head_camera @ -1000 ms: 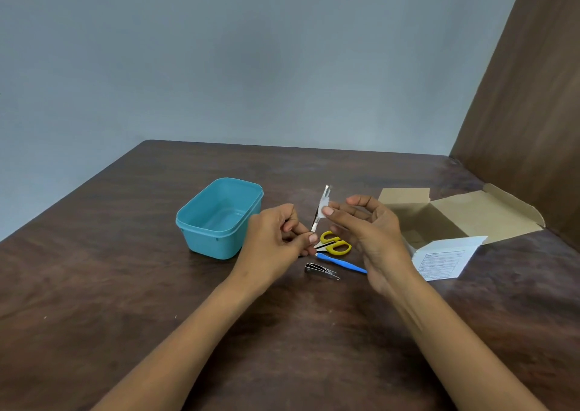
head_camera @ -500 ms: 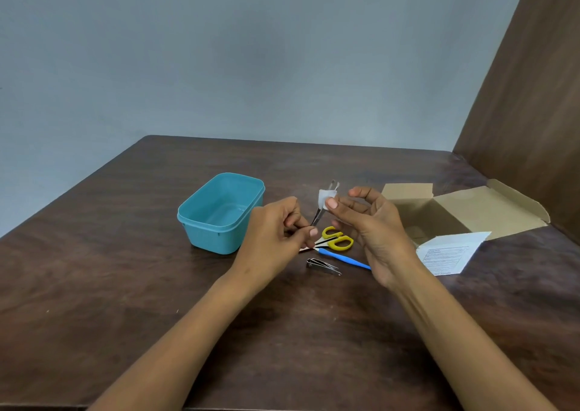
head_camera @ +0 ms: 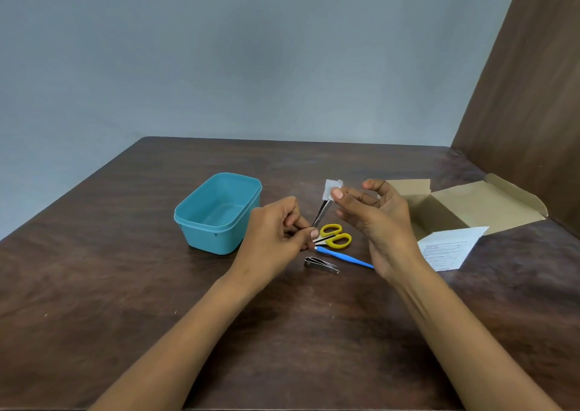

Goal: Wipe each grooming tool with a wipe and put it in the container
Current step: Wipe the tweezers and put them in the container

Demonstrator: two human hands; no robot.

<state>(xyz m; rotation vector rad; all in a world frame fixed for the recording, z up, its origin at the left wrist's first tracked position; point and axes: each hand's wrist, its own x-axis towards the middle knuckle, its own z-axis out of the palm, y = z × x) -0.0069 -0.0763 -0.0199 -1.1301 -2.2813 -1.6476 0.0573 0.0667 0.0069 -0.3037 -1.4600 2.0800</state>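
Over the last second you drew the white wipe (head_camera: 332, 189) up along the tweezers (head_camera: 321, 213), from around the middle of the metal shaft to its far tip, so that by this moment the wipe covered the top end and bare metal showed below it. Your left hand (head_camera: 277, 225) kept pinching the lower end of the tweezers between thumb and curled fingers, holding the tool tilted up above the tabletop (head_camera: 125, 285). Your right hand (head_camera: 373, 216) pinched the wipe between thumb and forefinger, with the other fingers loosely spread. That stroke looked close to done, so this tool seemed nearly ready for the teal container (head_camera: 218, 211), which stood to the left and appeared empty. The yellow-handled scissors (head_camera: 334, 238), the blue-handled tool (head_camera: 343, 257) and the nail clipper (head_camera: 321, 265) lay on the tabletop below your hands, unwiped as far as could be judged. An open cardboard box (head_camera: 464, 205) and a printed sheet (head_camera: 448, 247) lay to the right.
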